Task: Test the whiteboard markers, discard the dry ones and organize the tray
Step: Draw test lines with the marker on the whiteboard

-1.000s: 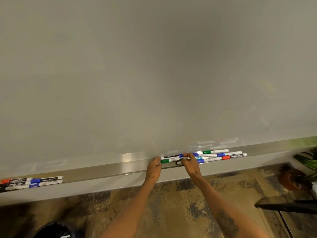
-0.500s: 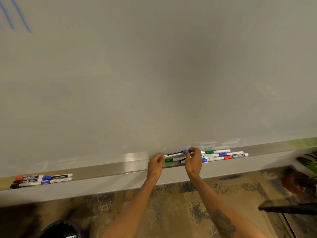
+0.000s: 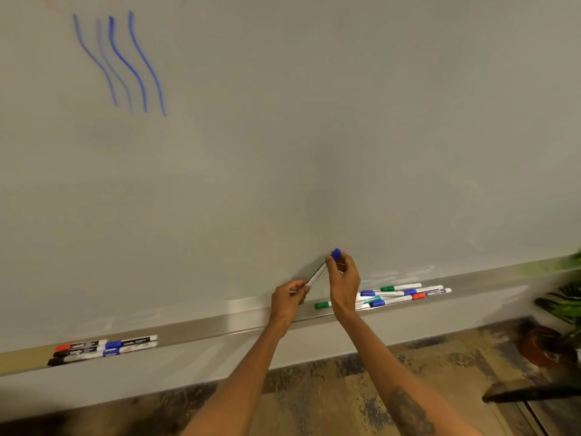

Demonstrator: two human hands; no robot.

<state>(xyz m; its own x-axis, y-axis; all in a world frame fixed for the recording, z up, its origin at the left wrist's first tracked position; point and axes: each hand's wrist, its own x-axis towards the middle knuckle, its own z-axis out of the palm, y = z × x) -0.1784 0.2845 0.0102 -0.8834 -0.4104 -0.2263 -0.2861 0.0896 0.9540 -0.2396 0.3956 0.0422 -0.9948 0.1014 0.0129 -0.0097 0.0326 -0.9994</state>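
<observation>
The tray [image 3: 204,333] has an open stretch between the marker row [image 3: 103,348] at its left end and the left hand [image 3: 287,302]. That hand and the right hand [image 3: 344,280] hold a blue marker [image 3: 317,274] tilted above the tray, blocking that section. Further right, a loose marker pile [image 3: 396,295] covers the tray. A plant [image 3: 562,297] crowds the far right end.

This looks like an office or meeting room. A wide whiteboard [image 3: 314,152] fills the wall, with 4 blue lines [image 3: 125,64] drawn on it and markers [image 3: 399,294] lying in its metal tray [image 3: 220,332]. Below are patterned carpet [image 3: 330,391] and a potted plant [image 3: 562,297].
</observation>
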